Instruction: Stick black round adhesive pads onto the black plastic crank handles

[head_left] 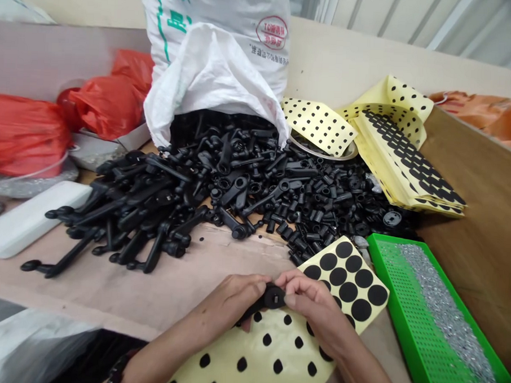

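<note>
My left hand [236, 298] is closed around a black plastic crank handle [273, 297], whose round end with a small square hole faces up. At the right edge of that round end, the fingers of my right hand [312, 300] are bent and pinched against it. Whether a sticker sits between those fingertips cannot be made out. Beneath both hands lies a yellow sheet with small black teardrop-shaped dots [241, 377]. Just beyond my right hand is a cream sheet of large round black stickers [350, 277], partly covered by the hand.
Black crank handles [140, 203] pile up at left, beside small black cylindrical parts [323, 200]. A white woven sack [218, 65] opens onto the heap. A green tray [396, 310] holds small metal pieces. More sticker sheets [409, 158], red bags [111, 106] and a white block [34, 218] surround the area.
</note>
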A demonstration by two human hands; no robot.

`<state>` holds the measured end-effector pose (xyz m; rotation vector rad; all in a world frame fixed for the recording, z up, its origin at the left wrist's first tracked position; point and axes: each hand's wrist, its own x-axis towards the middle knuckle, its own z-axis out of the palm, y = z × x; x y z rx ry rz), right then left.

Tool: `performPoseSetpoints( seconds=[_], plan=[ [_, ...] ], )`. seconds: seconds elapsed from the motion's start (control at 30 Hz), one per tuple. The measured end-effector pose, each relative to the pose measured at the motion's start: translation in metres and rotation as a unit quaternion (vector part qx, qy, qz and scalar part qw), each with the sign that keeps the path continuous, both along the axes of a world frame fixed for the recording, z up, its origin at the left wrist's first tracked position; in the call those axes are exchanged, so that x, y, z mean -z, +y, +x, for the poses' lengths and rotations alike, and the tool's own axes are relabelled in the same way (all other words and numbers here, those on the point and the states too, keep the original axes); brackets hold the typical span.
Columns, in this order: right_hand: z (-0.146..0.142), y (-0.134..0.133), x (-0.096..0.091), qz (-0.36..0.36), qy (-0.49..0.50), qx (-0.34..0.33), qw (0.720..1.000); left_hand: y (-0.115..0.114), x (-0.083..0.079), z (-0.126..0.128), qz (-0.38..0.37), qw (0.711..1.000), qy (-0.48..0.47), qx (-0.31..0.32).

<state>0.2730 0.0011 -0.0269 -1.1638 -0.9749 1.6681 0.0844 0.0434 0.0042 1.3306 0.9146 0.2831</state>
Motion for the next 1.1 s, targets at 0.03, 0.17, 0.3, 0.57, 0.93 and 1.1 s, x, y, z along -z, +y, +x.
performPoseSetpoints(
  seconds=[0.03,0.17,0.3,0.57,0.93,1.1],
  plan=[
    [-0.0002,0.0002,-0.0004,0.001,-0.005,-0.001,1.000,-0.0001,0.0007,-0.0003,-0.001,1.000,-0.001,0.000],
    [-0.0008,0.0013,-0.0017,0.004,-0.017,-0.005,1.000,-0.0001,0.0035,-0.0018,-0.004,1.000,0.002,-0.004],
    [-0.0013,0.0014,-0.0015,0.011,-0.024,-0.008,1.000,0.0003,0.0021,-0.0021,-0.014,1.000,0.003,-0.007],
    [-0.0028,0.0033,-0.0025,-0.005,-0.020,0.002,1.000,-0.0010,-0.0042,0.0003,-0.018,1.000,0.000,-0.018],
    [-0.0022,0.0032,-0.0010,-0.004,-0.013,-0.001,1.000,-0.0001,0.0025,-0.0010,-0.022,1.000,-0.007,-0.005],
    [-0.0023,0.0035,-0.0008,0.000,-0.021,-0.006,1.000,-0.0002,-0.0012,-0.0006,-0.019,1.000,-0.001,-0.001]
  ],
)
